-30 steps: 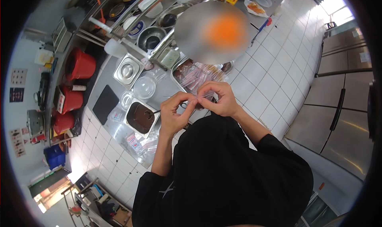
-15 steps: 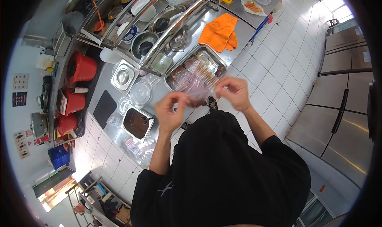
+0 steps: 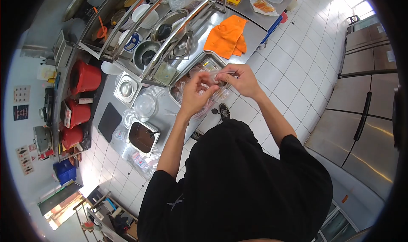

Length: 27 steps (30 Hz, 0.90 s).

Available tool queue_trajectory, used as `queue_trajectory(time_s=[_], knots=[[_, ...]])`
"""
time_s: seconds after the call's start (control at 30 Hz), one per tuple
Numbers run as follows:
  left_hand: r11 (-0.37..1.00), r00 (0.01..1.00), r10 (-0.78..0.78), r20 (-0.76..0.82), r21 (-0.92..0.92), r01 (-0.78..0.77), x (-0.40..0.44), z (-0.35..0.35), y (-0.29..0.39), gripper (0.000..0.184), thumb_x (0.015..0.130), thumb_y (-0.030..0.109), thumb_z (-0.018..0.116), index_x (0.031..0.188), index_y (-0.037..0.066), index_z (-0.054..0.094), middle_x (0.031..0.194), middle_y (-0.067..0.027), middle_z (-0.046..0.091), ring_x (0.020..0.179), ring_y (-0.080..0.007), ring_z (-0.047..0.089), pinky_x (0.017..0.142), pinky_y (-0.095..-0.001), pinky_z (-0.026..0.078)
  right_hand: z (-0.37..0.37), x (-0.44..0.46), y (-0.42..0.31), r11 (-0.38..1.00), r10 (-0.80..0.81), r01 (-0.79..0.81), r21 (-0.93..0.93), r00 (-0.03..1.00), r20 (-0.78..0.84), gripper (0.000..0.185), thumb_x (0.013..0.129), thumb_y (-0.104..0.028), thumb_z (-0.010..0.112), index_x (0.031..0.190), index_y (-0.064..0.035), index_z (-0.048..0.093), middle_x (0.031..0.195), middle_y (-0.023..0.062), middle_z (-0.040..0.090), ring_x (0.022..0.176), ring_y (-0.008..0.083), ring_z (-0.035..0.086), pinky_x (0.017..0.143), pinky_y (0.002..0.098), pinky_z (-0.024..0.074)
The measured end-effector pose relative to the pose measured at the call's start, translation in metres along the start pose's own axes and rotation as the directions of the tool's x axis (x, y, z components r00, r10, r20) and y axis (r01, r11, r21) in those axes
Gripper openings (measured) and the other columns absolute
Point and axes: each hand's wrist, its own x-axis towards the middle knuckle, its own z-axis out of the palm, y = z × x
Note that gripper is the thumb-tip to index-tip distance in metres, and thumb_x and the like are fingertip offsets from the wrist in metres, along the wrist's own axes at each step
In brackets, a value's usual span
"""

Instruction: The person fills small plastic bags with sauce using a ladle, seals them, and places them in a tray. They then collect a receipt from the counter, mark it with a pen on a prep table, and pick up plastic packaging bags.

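A clear plastic bag (image 3: 217,100) hangs between my two hands, over the front side of a steel tray (image 3: 187,71). Thin stick-like strips show through its plastic. My left hand (image 3: 197,94) is closed on the bag from the left, thumb towards the other hand. With bent fingers, my right hand (image 3: 240,81) pinches the upper plastic. Clear wrapping and reddish contents lie in the tray, partly covered by my hands.
An orange cloth (image 3: 226,36) lies behind the tray. Left of it stand lidded plastic tubs (image 3: 145,106), a steel container of brown sauce (image 3: 143,136) and a black board (image 3: 111,122). A metal rack (image 3: 170,42) overhangs the counter; steel fridges (image 3: 352,114) stand right.
Both hands have moved up and closer together over the tray. The bag, stretched between them earlier, now hangs gathered in the fingers. The view has shifted slightly.
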Motion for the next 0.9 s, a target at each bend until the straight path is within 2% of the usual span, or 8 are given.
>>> queue_trajectory(time_s=[0.1,0.2,0.3,0.4,0.53,0.63,0.73,0.9], knots=[[0.962,0.988,-0.070,0.138,0.270,0.031,0.002,-0.011,-0.020,0.016,0.097,0.015,0.070,0.101,-0.001,0.073,0.084,-0.0070,0.074,0.076,-0.0096,0.067,0.070,-0.0274,0.054,-0.015,0.012,0.002,0.989,0.033,-0.021,-0.145,0.996,0.079,0.018,0.094,-0.019,0.074,0.095,-0.0007,0.076,0.075,0.0023,0.072,0.068,0.0071,0.065,0.063,0.0245,0.0510],[0.929,0.970,-0.224,0.096,0.321,0.183,0.005,-0.010,-0.021,0.018,0.097,0.015,0.068,0.100,-0.001,0.076,0.083,-0.0106,0.076,0.075,-0.0110,0.069,0.069,-0.0280,0.054,-0.025,0.021,0.003,0.978,0.061,-0.037,-0.207,0.992,0.112,0.018,0.095,-0.019,0.073,0.100,-0.0027,0.077,0.078,0.0037,0.073,0.070,0.0090,0.066,0.066,0.0263,0.0514],[0.858,0.948,-0.306,0.084,0.455,0.236,0.010,-0.015,-0.018,0.029,0.096,0.018,0.069,0.117,-0.001,0.072,0.092,-0.0121,0.074,0.079,-0.0154,0.070,0.071,-0.0300,0.053,-0.025,0.033,0.020,0.949,-0.072,0.110,-0.296,0.988,0.136,0.018,0.095,-0.020,0.072,0.104,-0.0057,0.078,0.085,0.0051,0.075,0.079,0.0122,0.068,0.071,0.0294,0.0520],[0.584,0.997,-0.049,0.056,0.811,-0.017,0.001,-0.028,-0.062,0.037,0.092,0.021,0.070,0.123,0.000,0.069,0.101,-0.0165,0.072,0.083,-0.0217,0.070,0.074,-0.0336,0.053,-0.027,0.046,0.052,0.933,-0.106,0.176,-0.313,0.968,0.229,0.016,0.094,-0.018,0.070,0.104,-0.0093,0.079,0.092,0.0050,0.075,0.089,0.0157,0.069,0.083,0.0348,0.0504],[0.700,0.989,-0.148,-0.002,0.706,0.106,-0.007,-0.032,-0.060,0.039,0.090,0.023,0.070,0.124,0.002,0.067,0.103,-0.0159,0.070,0.082,-0.0267,0.067,0.076,-0.0362,0.053,-0.039,0.050,0.089,0.664,0.071,0.303,-0.684,0.884,0.461,0.022,0.090,-0.010,0.065,0.107,-0.0142,0.079,0.099,0.0019,0.074,0.102,0.0177,0.069,0.100,0.0456,0.0433],[0.742,0.987,-0.157,0.020,0.663,0.105,-0.025,-0.036,-0.047,0.034,0.091,0.022,0.068,0.119,0.002,0.068,0.099,-0.0136,0.069,0.078,-0.0259,0.065,0.075,-0.0368,0.053,-0.045,0.023,0.110,0.381,0.016,0.484,-0.788,0.848,0.529,0.031,0.082,-0.004,0.062,0.106,-0.0168,0.077,0.105,-0.0024,0.073,0.116,0.0166,0.064,0.107,0.0532,0.0367],[0.775,0.975,-0.223,0.026,0.611,0.161,-0.058,-0.038,-0.032,0.030,0.093,0.021,0.066,0.117,0.003,0.068,0.101,-0.0123,0.069,0.084,-0.0273,0.066,0.077,-0.0379,0.053,-0.052,0.009,0.118,0.316,-0.028,0.543,-0.778,0.825,0.565,0.032,0.079,-0.003,0.062,0.105,-0.0178,0.074,0.108,-0.0040,0.072,0.125,0.0135,0.058,0.107,0.0568,0.0378],[0.734,0.941,-0.337,-0.007,0.625,0.267,-0.099,-0.044,-0.013,0.026,0.096,0.020,0.063,0.116,0.004,0.067,0.107,-0.0128,0.070,0.098,-0.0315,0.068,0.085,-0.0406,0.054,-0.057,0.015,0.110,0.157,-0.094,0.607,-0.779,0.795,0.600,0.018,0.083,-0.010,0.064,0.098,-0.0150,0.074,0.097,-0.0024,0.067,0.110,0.0203,0.060,0.106,0.0526,0.0388]])
